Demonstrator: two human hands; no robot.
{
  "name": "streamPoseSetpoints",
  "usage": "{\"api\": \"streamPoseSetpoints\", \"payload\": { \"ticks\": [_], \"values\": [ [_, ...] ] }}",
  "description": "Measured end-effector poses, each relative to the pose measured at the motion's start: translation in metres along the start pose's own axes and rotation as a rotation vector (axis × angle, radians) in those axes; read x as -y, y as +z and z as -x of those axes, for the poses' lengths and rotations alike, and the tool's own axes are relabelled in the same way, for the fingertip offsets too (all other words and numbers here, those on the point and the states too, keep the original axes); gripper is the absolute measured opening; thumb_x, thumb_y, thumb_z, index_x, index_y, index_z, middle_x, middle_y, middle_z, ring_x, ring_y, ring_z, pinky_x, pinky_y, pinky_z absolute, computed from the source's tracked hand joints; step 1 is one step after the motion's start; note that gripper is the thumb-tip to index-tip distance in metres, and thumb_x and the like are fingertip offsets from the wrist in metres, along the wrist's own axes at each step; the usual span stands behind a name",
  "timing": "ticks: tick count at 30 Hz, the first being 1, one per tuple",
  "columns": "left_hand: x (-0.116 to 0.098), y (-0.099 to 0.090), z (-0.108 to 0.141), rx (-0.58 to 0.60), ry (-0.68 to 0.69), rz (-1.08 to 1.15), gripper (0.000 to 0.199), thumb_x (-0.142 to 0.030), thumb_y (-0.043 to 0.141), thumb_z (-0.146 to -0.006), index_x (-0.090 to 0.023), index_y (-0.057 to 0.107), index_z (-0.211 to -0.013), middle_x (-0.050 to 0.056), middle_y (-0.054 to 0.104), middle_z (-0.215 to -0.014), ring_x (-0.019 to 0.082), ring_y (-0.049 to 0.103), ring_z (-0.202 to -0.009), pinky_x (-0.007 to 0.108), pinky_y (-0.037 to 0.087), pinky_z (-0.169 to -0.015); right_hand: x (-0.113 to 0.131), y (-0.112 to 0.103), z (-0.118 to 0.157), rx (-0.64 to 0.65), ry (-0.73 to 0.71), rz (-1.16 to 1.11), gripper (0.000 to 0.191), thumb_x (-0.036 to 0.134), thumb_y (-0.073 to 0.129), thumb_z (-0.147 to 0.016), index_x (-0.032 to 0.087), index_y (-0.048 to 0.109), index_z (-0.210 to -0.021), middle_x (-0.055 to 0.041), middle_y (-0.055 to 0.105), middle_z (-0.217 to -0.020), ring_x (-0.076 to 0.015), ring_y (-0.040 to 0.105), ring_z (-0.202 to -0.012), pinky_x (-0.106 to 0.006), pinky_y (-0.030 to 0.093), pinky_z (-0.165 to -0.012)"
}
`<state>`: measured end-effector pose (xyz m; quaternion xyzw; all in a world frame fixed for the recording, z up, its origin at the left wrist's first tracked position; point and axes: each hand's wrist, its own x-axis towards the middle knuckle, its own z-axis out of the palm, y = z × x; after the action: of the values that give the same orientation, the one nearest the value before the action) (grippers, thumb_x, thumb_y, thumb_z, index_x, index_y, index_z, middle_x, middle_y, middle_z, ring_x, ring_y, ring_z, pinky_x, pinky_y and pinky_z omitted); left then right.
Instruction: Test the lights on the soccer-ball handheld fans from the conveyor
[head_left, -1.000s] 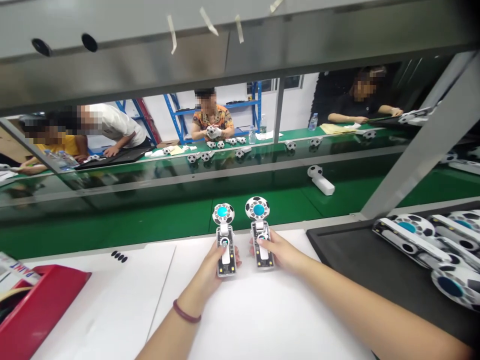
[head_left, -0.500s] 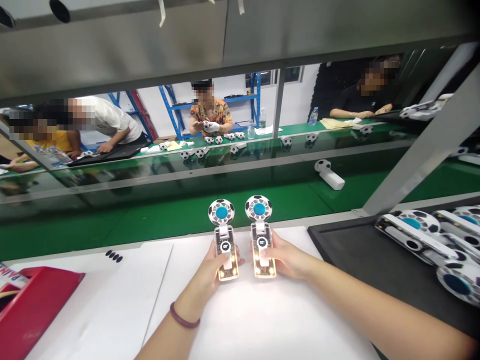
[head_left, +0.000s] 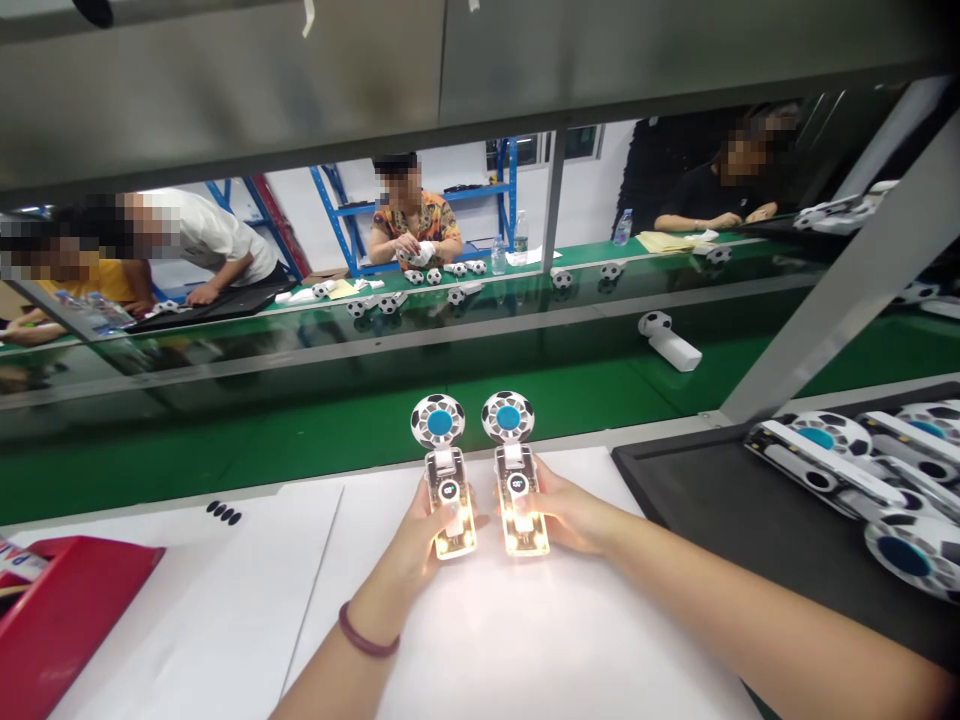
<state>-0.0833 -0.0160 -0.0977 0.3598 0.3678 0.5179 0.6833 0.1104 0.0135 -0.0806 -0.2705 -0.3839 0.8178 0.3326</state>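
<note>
My left hand (head_left: 421, 525) is closed around a handheld fan (head_left: 451, 532) with a football-patterned round head and a blue centre. A second fan (head_left: 519, 535) of the same kind is gripped in my right hand (head_left: 559, 508). The two stand side by side, heads up, a small gap apart, above the white work surface (head_left: 420, 650). Each thumb lies on the front of its clear-faced handle, below a small round lit display. Warm lights glow at the lower end of both handles. My other fingers are mostly hidden behind them.
A black tray (head_left: 679, 560) with several similar fans (head_left: 832, 465) lies at my right. At left are a red bin (head_left: 82, 610) and small black ovals (head_left: 223, 513). Beyond runs a green conveyor (head_left: 360, 420) carrying a white fan (head_left: 671, 343). Several people sit or lean across it.
The lights on both handles look brighter. On the conveyor, the white fan has shifted right. My view has moved slightly, while both hands keep their hold on the fans.
</note>
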Motion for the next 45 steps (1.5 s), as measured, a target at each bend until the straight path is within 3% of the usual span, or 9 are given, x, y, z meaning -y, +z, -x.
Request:
{"api": "streamPoseSetpoints", "payload": {
  "ticks": [20,32,45],
  "values": [
    [0.001,0.002,0.002,0.015,-0.003,0.006,0.043,-0.029,0.072,-0.066,-0.021,0.047,-0.100,0.002,0.058,-0.086,0.017,0.058,-0.074,0.046,0.048,-0.080,-0.009,-0.010,-0.002,0.028,-0.017,0.008,0.063,0.019,0.069,-0.066,0.029,0.030,-0.114,0.0031,0.051,-0.085,-0.0142,0.056,-0.074,-0.034,0.045,-0.070],
    [0.002,-0.001,0.001,0.129,0.012,0.028,0.041,-0.026,0.074,-0.065,-0.020,0.049,-0.097,0.002,0.058,-0.088,0.017,0.058,-0.078,0.047,0.040,-0.092,-0.006,-0.011,0.002,0.121,-0.003,-0.005,0.074,0.019,0.073,-0.063,0.027,0.023,-0.117,-0.0001,0.056,-0.090,-0.0190,0.060,-0.080,-0.048,0.046,-0.079],
    [0.002,0.000,0.003,0.092,-0.016,0.023,0.045,-0.024,0.075,-0.063,-0.020,0.049,-0.099,0.003,0.060,-0.087,0.017,0.059,-0.076,0.049,0.040,-0.093,-0.005,-0.010,0.002,0.080,0.007,0.032,0.077,0.019,0.073,-0.060,0.027,0.023,-0.118,-0.0007,0.057,-0.089,-0.0202,0.061,-0.081,-0.048,0.047,-0.079]
  ]
}}
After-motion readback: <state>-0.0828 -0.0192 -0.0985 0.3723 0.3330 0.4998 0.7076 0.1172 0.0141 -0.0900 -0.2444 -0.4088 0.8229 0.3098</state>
